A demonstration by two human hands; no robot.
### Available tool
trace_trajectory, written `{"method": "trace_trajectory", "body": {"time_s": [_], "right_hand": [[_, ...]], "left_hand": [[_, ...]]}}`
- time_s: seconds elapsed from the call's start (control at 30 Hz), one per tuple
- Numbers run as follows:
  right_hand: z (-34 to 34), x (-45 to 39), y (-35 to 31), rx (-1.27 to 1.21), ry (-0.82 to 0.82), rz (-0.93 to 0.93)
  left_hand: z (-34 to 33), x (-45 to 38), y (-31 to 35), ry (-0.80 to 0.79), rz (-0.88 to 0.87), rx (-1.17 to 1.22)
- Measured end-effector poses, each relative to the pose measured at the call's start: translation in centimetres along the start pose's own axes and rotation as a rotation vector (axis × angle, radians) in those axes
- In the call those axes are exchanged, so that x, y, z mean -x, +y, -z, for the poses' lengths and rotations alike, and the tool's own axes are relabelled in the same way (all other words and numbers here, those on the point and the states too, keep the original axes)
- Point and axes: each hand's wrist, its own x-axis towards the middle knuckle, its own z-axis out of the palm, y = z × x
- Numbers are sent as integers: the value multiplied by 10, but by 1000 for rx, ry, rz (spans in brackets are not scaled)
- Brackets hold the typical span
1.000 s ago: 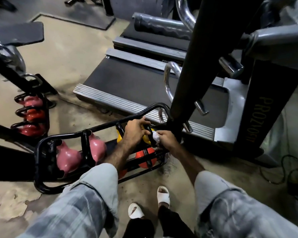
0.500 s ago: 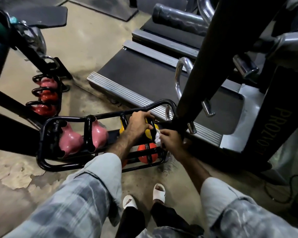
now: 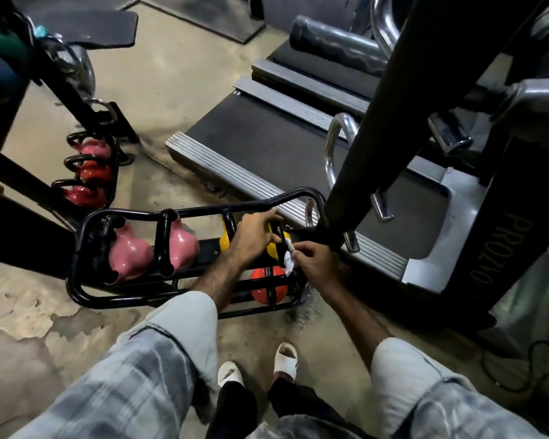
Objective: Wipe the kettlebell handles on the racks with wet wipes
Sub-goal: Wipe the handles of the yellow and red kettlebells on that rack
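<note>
A low black tubular rack (image 3: 86, 248) on the floor carries two pink kettlebells (image 3: 129, 253), a yellow kettlebell (image 3: 271, 248) and an orange one (image 3: 262, 288) below. My left hand (image 3: 255, 237) grips the yellow kettlebell near its black handle (image 3: 279, 240). My right hand (image 3: 314, 263) pinches a crumpled white wet wipe (image 3: 288, 259) against the lower part of that handle. Most of the yellow kettlebell is hidden under my left hand.
A second rack (image 3: 91, 172) at the left carries pink and red kettlebells. A treadmill (image 3: 267, 134) lies just behind the low rack. A thick black slanted post (image 3: 381, 115) rises at the right, close to my right hand. My sandalled feet (image 3: 257, 365) stand below.
My view has tilted, shifting everything rightward and down in frame. My right hand with the wipe has slid a little down the handle. My left hand keeps its grip.
</note>
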Motion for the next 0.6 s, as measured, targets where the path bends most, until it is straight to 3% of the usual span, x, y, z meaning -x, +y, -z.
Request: {"method": "trace_trajectory", "body": {"time_s": [0.13,0.33,0.43,0.6], "right_hand": [[5,0,-14,-18,36,22],[-14,-17,-46,182,147,299],[-13,-40,-60,252,113,316],[3,-36,-58,314,-25,486]], "left_hand": [[-7,13,-7,116,8,146],[-26,46,-2,171,167,361],[-42,51,4,192,294,518],[-46,44,4,224,397,552]]}}
